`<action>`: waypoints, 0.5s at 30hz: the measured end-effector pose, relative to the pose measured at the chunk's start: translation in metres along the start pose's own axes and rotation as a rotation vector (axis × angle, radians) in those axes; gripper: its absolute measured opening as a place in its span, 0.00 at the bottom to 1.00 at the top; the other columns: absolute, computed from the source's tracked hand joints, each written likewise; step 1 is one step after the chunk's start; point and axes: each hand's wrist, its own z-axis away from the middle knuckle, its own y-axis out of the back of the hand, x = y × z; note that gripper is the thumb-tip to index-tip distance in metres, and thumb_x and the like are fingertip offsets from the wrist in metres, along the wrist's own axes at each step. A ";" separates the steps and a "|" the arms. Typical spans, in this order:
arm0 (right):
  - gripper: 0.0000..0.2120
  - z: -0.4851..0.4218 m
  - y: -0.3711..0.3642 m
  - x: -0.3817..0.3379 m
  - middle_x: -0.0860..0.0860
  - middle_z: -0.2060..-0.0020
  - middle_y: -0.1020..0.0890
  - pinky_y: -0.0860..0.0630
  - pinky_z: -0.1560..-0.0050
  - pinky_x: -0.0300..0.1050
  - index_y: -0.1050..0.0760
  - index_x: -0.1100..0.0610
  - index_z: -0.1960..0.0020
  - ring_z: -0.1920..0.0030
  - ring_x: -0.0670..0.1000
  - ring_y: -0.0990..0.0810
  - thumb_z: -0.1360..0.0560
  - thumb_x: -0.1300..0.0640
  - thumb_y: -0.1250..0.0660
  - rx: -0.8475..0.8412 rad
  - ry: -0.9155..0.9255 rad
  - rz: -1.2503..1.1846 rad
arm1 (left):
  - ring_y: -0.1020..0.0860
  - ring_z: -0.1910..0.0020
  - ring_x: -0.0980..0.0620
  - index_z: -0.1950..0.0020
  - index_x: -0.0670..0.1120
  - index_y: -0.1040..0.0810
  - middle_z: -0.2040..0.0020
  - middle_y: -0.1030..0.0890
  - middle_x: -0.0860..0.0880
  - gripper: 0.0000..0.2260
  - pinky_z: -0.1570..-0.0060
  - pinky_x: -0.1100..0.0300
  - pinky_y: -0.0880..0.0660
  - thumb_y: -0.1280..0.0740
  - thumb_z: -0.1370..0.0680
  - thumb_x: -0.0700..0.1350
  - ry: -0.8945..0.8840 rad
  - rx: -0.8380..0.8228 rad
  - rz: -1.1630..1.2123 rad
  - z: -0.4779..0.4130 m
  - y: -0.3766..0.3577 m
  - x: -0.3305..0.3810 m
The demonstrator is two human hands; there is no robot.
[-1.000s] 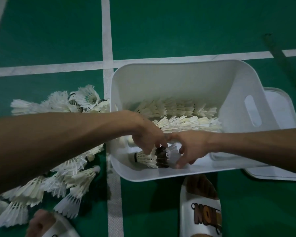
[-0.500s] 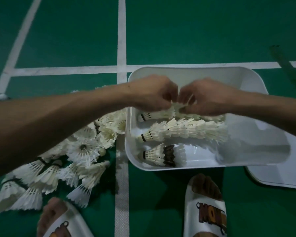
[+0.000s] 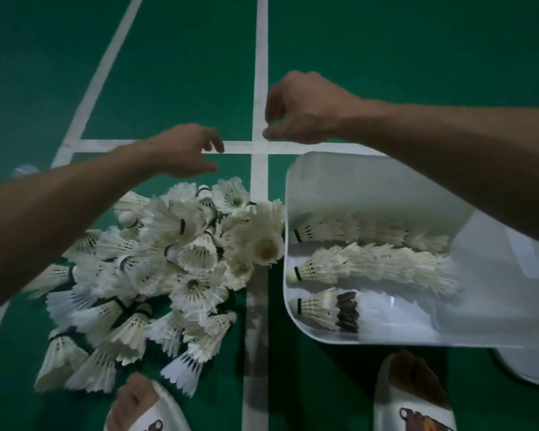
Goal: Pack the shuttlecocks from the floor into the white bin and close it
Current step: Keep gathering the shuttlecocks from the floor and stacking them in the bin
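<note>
floor (image 3: pixel 386 73) green, lines (image 3: pixel 260 73) white | shuttlecocks (image 3: pixel 168 259) cream (black bands) | bin (image 3: pixel 355 181) white | dark shuttlecock (image 3: pixel 347 312) seemingly brown

This is a badminton court, probably indoors judging by the dim light. The green sports floor (image 3: pixel 402 51) is painted with white boundary lines (image 3: pixel 260 73) that cross toward 12 o'clock, and a heap of feather shuttlecocks (image 3: pixel 175 262) lies on it at 9 o'clock.

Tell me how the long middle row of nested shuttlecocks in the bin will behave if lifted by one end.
Probably light: the row is mostly feathers. Likely to sag or separate, since it already curves and nothing visibly binds it. Its frayed feather tips suggest it crushes easily.
</note>
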 end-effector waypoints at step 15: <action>0.36 -0.085 -0.113 -0.038 0.51 0.32 0.28 0.30 0.39 0.46 0.35 0.50 0.29 0.37 0.54 0.27 0.33 0.49 0.23 -0.634 0.216 0.231 | 0.38 0.29 0.49 0.25 0.53 0.42 0.25 0.39 0.49 0.44 0.28 0.47 0.41 0.30 0.36 0.65 -0.037 -0.420 0.178 -0.020 -0.051 -0.083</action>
